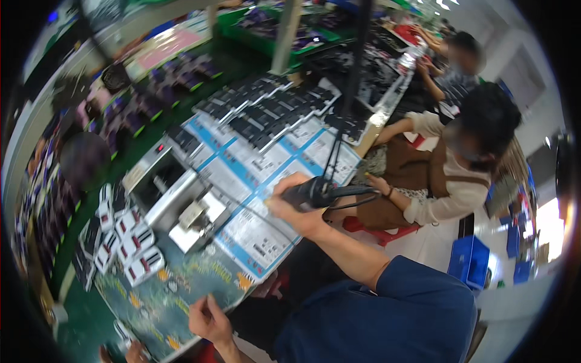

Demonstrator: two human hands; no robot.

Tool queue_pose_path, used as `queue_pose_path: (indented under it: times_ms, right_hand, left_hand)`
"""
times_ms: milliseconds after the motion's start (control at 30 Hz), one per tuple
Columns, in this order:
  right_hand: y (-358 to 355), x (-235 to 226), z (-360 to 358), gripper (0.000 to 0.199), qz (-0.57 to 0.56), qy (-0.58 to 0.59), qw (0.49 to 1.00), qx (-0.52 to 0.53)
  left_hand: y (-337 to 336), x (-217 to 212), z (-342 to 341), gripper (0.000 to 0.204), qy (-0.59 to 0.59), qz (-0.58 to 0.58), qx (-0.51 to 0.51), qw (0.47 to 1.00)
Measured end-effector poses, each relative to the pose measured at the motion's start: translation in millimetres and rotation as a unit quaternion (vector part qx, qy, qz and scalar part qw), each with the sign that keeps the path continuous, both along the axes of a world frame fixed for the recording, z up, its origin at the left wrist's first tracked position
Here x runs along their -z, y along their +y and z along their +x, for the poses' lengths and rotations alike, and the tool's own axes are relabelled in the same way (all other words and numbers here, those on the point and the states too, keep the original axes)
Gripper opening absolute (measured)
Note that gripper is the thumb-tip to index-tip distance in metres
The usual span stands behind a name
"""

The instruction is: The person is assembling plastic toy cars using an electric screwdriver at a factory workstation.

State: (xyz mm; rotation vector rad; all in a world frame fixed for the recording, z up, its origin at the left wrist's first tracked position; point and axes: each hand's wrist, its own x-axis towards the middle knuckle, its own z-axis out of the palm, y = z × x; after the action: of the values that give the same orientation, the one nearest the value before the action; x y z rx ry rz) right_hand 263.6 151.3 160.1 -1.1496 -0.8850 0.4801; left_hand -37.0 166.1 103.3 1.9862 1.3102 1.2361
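Note:
My right hand point(296, 209) is wrapped around a dark electric screwdriver point(308, 192), which hangs from thin cords and has a black cable. It is above a bench covered with blue-and-white printed sheets point(257, 221). Low over the bench's near edge is my left hand point(210, 320), its fingers curled in a pinch; anything between them is too small to make out. Between the hands and the machine with a red light point(158, 166) stands a metal fixture point(196, 221) on a white base. White plastic housings point(130, 242) lie piled left of it.
Dark panels point(260, 115) cover the bench's far part. A green tray point(254, 36) of purple parts stands behind. A co-worker point(454, 163) in an apron sits close on my right. Another person's hand point(136, 352) is at the lower left, by a white housing point(124, 331).

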Motion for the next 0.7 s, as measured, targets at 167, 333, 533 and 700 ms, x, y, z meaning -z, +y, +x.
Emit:
queue_pose_path:
  times_ms: [167, 333, 533, 700]
  right_hand:
    - [-3, -4, 8, 0.021, 0.019, -0.006, 0.999, 0.03]
    - [1, -10, 5, 0.019, 0.036, 0.013, 0.999, 0.018]
    - [4, 0, 12, 0.023, 0.032, 0.027, 0.999, 0.015]
    - [6, 3, 6, 0.023, 0.025, 0.044, 0.999, 0.007]
  left_hand:
    - [5, 1, 48, 0.009, 0.021, -0.032, 0.137, 0.99]
    - [3, 10, 49, 0.013, -0.011, -0.095, 0.115, 0.989]
    - [8, 9, 55, 0.014, 0.007, -0.076, 0.129, 0.989]
    - [4, 8, 48, 0.013, 0.02, -0.082, 0.111, 0.99]
